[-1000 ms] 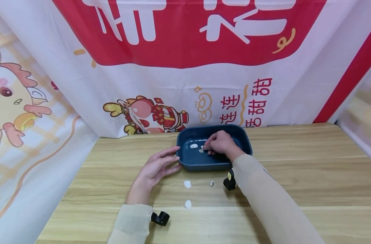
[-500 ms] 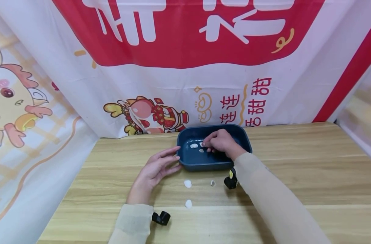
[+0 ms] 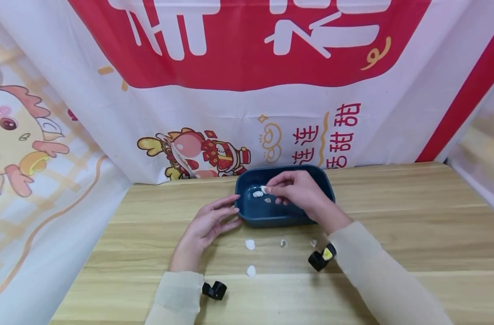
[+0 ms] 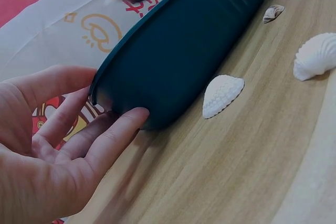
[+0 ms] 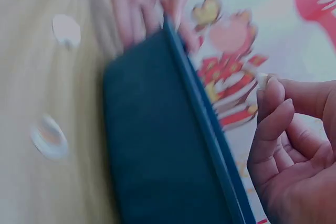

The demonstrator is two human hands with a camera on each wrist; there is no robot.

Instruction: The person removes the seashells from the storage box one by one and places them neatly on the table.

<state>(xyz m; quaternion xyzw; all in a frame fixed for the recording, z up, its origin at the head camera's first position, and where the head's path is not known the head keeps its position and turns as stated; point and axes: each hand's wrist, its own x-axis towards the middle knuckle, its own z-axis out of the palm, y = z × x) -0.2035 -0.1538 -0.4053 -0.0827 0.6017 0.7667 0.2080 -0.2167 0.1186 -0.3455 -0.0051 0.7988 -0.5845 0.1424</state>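
A dark blue rectangular tub (image 3: pixel 279 222) stands at the back of the wooden table. My left hand (image 3: pixel 209 223) rests its extended fingers against the tub's left end, at rim and outer wall in the left wrist view. My right hand (image 3: pixel 297 189) is raised over the tub, pinching a small white seashell (image 3: pixel 264 189) between thumb and fingertips; the fingers hide most of that shell. Below it on the tub's floor lie a white shell (image 3: pixel 257 194) and a smaller greyish shell (image 3: pixel 267 200).
Several shells lie on the table in front of the tub: a ribbed white shell (image 3: pixel 250 244), another white shell (image 3: pixel 251 271) nearer me, a small spiral-looking shell (image 3: pixel 283 243) and a tiny one (image 3: pixel 314 243) by the right wrist camera. A printed curtain (image 3: pixel 214 108) hangs right behind the tub.
My right hand has lifted from the tub's floor with the small shell pinched in it, its forearm shifting right and uncovering a tiny shell on the table. My left hand stays put.
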